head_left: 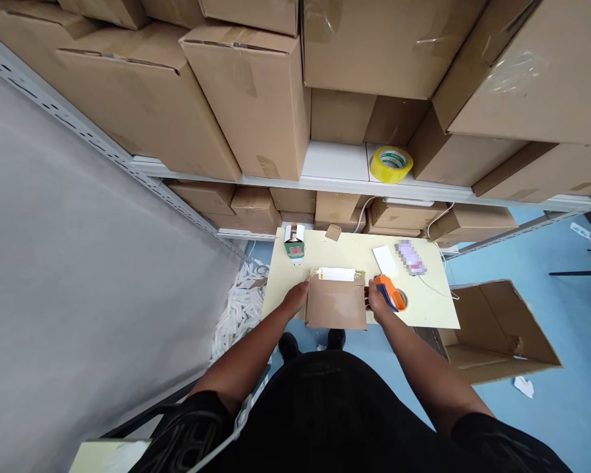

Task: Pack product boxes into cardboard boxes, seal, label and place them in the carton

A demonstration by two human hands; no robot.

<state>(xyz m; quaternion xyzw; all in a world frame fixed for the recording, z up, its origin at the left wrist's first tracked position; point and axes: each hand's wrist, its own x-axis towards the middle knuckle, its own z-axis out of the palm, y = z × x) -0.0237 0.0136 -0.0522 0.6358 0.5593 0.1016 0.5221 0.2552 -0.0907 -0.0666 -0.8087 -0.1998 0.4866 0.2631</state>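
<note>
Grey wall point(88, 263), shelved boxes point(251, 105), blue floor point(566, 295)

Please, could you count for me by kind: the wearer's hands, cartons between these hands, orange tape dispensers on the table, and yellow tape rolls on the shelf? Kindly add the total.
Hands: 2 (left hand, right hand)
Carton between them: 1
Orange tape dispenser: 1
Yellow tape roll: 1
Total: 5
</note>
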